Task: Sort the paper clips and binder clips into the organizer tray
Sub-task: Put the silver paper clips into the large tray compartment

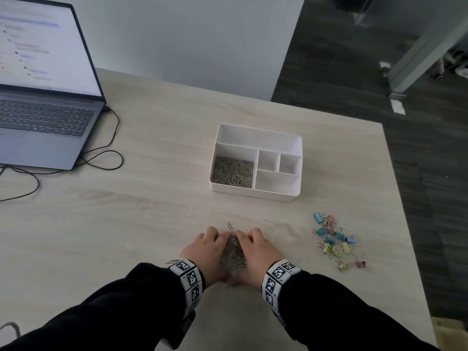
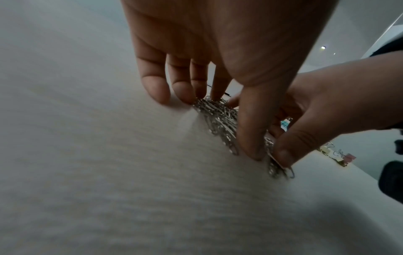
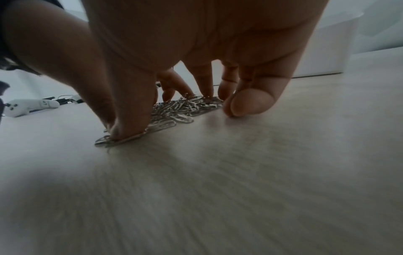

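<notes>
Gathering loose paper clips (image 1: 232,252) into heap on table (image 1: 126,224), on near side of organizer tray (image 1: 255,191). Left hand (image 1: 202,252) and right hand (image 1: 260,252) cup heap from both sides, fingers curled against clips, thumbs pressed at near end. Tray's near-left compartment already holds paper clips; other compartments look bare. Binder clips (image 1: 336,240) lie scattered near tray's near-right corner, untouched. Next, likely: squeeze, lift, carry to near-left compartment. Open tabletop between heap and tray; table edge lies right of tray.
</notes>
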`<action>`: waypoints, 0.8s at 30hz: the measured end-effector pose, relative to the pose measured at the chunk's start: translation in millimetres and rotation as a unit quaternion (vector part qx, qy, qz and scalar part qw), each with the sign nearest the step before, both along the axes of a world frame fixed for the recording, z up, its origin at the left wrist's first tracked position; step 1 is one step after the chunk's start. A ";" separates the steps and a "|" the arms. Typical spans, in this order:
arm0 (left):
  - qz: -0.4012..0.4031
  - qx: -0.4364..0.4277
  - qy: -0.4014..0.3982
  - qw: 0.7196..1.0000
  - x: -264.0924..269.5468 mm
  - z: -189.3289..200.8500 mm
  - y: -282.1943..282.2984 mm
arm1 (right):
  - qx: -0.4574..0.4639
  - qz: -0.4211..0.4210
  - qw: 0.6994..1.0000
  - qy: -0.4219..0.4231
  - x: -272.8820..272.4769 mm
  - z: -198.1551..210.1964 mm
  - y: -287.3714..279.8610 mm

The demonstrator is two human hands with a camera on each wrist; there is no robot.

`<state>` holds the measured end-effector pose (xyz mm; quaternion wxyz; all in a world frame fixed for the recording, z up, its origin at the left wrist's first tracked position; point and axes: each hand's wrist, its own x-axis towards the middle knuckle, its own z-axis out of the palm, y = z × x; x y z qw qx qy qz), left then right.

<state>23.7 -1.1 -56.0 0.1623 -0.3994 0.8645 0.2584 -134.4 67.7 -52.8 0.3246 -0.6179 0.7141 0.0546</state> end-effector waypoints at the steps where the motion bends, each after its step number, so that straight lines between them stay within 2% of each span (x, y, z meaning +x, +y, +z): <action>1: 0.003 0.005 0.016 1.000 -1.5 -1.5 -2.2 | -0.005 -0.008 1.000 -0.012 0.4 1.0 -1.3; 4: 0.014 0.016 0.039 0.999 -4.1 -2.5 -9.5 | -0.016 -0.030 0.999 -0.040 1.6 1.9 -6.1; 17: 0.030 0.061 0.053 0.996 -14.4 -3.3 -39.6 | -0.025 -0.067 0.994 -0.081 7.5 -6.2 -27.4; 24: 0.132 0.147 0.093 0.976 -16.8 -0.7 -53.5 | -0.011 -0.194 0.968 -0.156 2.9 2.2 -43.2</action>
